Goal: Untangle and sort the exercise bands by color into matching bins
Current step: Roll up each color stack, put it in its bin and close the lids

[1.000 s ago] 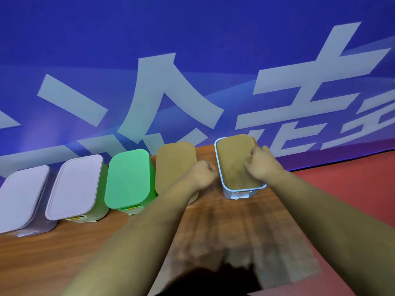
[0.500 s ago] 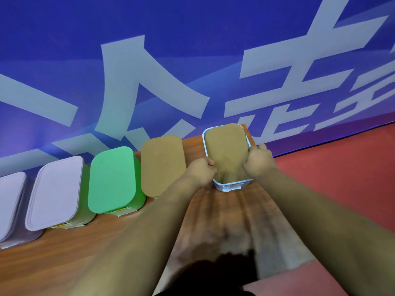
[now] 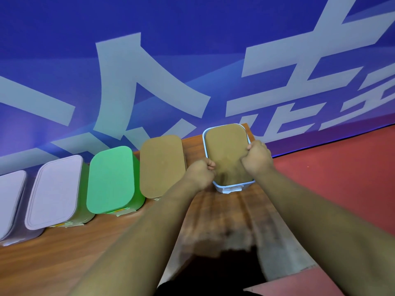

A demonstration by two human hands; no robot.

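At the right end of the row stands a light-blue bin (image 3: 234, 185) covered by a tan lid (image 3: 226, 146). My left hand (image 3: 201, 174) curls round the lid's near left edge. On the lid's right edge my right hand (image 3: 258, 160) grips with curled fingers. The lid lies flat inside the blue rim. No exercise band shows anywhere in view, and the bin's inside is hidden by the lid.
Left of it stand a bin with a tan lid (image 3: 162, 165), a green bin with a green lid (image 3: 111, 179), a green bin with a pale purple lid (image 3: 54, 191) and a purple bin (image 3: 10, 201). A blue banner wall rises behind the wooden table (image 3: 64, 253); red floor (image 3: 342, 178) lies to the right.
My left hand has moved right from the table beside the bin onto the lid's left edge. My right hand has shifted to the lid's right edge. The view has tilted slightly.
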